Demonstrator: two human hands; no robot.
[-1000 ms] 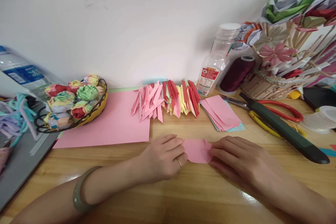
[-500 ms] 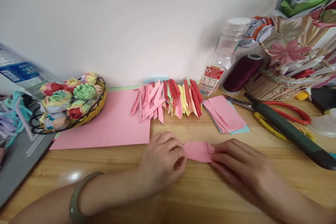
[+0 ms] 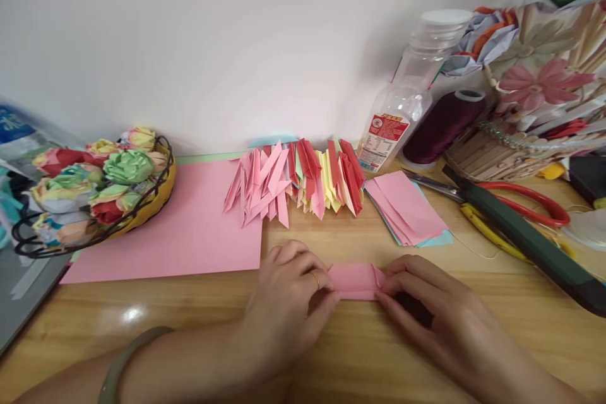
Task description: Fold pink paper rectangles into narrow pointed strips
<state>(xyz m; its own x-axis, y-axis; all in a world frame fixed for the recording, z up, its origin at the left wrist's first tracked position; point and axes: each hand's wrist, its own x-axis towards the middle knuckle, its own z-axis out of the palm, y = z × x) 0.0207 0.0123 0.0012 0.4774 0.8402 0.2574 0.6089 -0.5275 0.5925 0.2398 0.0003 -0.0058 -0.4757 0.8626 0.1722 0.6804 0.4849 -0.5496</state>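
A small pink paper strip (image 3: 355, 281) lies low over the wooden table between my two hands. Its near long edge is folded up in a narrow band, and its right far corner is creased over. My left hand (image 3: 296, 303), wearing a ring, pinches the strip's left end between thumb and fingers. At the right end, my right hand (image 3: 426, 303) grips the paper the same way, its thumb at the near folded edge. Beyond the hands stands a row of folded paper pieces (image 3: 303, 180) in pink, red and yellow. A stack of pink paper rectangles (image 3: 404, 205) rests right of that row.
A large pink sheet (image 3: 203, 221) lies left, partly under a basket of paper flowers (image 3: 163, 199). At the right are a clear bottle (image 3: 392, 113), a purple thread spool (image 3: 445, 129), scissors (image 3: 525, 199), a dark green-handled tool (image 3: 525, 237) and a stick basket (image 3: 497, 151).
The strip's near edge has been turned up into a narrow fold, so the paper looks shallower. My right thumb has moved apart from the fingers. The camera view has shifted slightly.
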